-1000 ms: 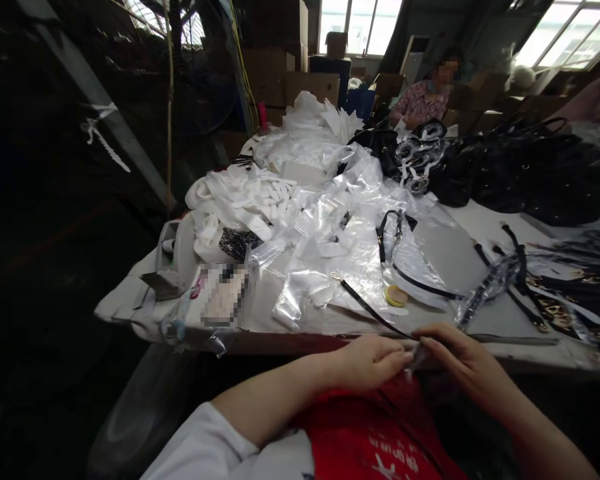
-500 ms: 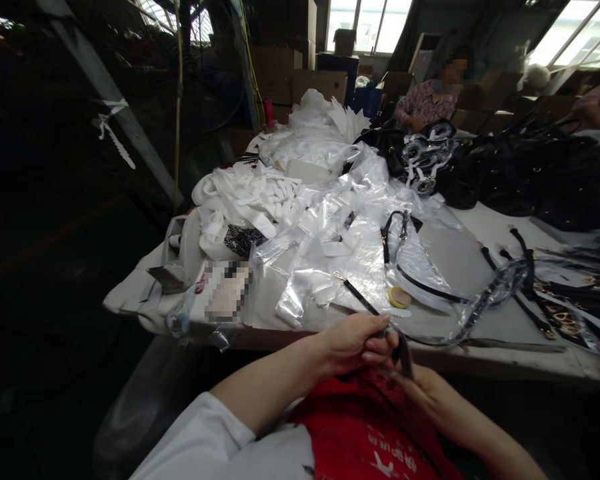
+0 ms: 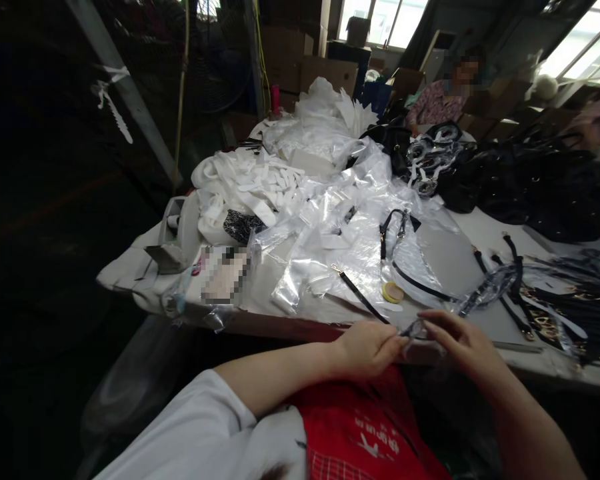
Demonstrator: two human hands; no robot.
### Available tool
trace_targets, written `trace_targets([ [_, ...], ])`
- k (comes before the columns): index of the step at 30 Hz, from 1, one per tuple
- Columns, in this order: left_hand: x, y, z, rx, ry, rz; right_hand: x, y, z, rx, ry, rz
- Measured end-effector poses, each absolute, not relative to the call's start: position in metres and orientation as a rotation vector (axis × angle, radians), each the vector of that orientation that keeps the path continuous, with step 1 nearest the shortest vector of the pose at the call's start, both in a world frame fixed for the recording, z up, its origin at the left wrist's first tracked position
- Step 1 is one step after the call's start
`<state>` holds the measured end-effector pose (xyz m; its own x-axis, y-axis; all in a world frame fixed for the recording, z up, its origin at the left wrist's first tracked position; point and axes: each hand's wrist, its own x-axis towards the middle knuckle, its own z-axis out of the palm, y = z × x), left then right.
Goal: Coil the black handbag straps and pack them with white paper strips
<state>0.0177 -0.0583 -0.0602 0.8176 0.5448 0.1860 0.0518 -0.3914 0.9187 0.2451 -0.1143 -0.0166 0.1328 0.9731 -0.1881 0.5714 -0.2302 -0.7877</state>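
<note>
My left hand (image 3: pixel 367 350) is closed at the table's front edge around a black strap (image 3: pixel 361 297). The strap's free end, with a gold clasp (image 3: pixel 335 268), lies out over the plastic sheets. Just to the right, my right hand (image 3: pixel 463 343) has its thumb and fingertips closed on clear plastic film (image 3: pixel 416 331), which bunches between both hands. How the film sits on the strap is too small to make out. Beyond the hands lies a yellow tape roll (image 3: pixel 393 292). Another black strap (image 3: pixel 423 283) runs past it on the film.
Clear plastic bags (image 3: pixel 325 220) and white strips (image 3: pixel 267 183) heap across the table. A tape dispenser (image 3: pixel 175 233) stands at left. Black straps with gold hardware (image 3: pixel 550 313) lie at right, black bags (image 3: pixel 535 173) behind them. A co-worker (image 3: pixel 437 103) is at the far side.
My right hand has risen from below the table edge, up and to the right, and now pinches clear film. My left hand keeps its grip on the strap, turned knuckles up.
</note>
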Motion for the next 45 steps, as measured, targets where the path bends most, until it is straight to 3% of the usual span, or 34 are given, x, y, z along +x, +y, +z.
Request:
trace_targets([
  [4, 0.021, -0.063, -0.049, 1.166, 0.255, 0.491, 0.218, -0.121, -0.056, -1.62, -1.697, 1.042],
  [7, 0.024, -0.063, -0.038, 0.8, 0.236, 0.6, 0.178, -0.133, -0.068, -1.68, -1.741, 1.169],
  [10, 0.025, -0.055, -0.035, 0.948, 0.42, 0.964, 0.151, -0.149, -0.053, -1.538, -1.846, 1.559],
  [13, 0.021, -0.047, -0.049, 1.647, 0.598, 1.202, 0.162, -0.165, -0.023, -1.408, -1.723, 1.812],
  [16, 0.018, -0.049, -0.065, 2.255, 0.492, 0.998, 0.204, -0.163, -0.001, -1.587, -1.367, 1.638],
  [18, 0.018, -0.056, -0.069, 2.301, 0.462, 0.82, 0.229, -0.151, 0.002, -1.791, -1.372, 1.363],
  [21, 0.019, -0.065, -0.062, 1.923, 0.522, 0.646, 0.236, -0.134, -0.012, -1.803, -1.637, 0.968],
  [27, 0.01, -0.062, -0.039, 0.908, 0.385, 0.324, 0.205, -0.134, -0.061, -1.783, -1.854, 0.602],
  [30, -0.003, -0.053, -0.022, 0.679, 0.343, 0.367, 0.206, -0.127, -0.068, -1.828, -1.91, 0.757],
  [34, -0.014, -0.037, -0.003, 0.553, 0.344, 0.793, 0.185, -0.126, -0.051, -1.625, -2.04, 1.337],
  [37, -0.01, -0.026, -0.014, 0.894, 0.57, 1.334, 0.162, -0.146, -0.029, -1.494, -1.953, 1.721],
  [39, -0.005, -0.024, -0.035, 1.432, 0.765, 1.418, 0.165, -0.162, -0.014, -1.47, -1.803, 1.809],
  [42, -0.002, -0.031, -0.065, 2.198, 0.72, 1.048, 0.197, -0.173, 0.003, -1.609, -1.339, 1.628],
  [45, -0.005, -0.046, -0.072, 2.348, 0.536, 0.699, 0.233, -0.157, 0.005, -1.741, -1.152, 1.519],
])
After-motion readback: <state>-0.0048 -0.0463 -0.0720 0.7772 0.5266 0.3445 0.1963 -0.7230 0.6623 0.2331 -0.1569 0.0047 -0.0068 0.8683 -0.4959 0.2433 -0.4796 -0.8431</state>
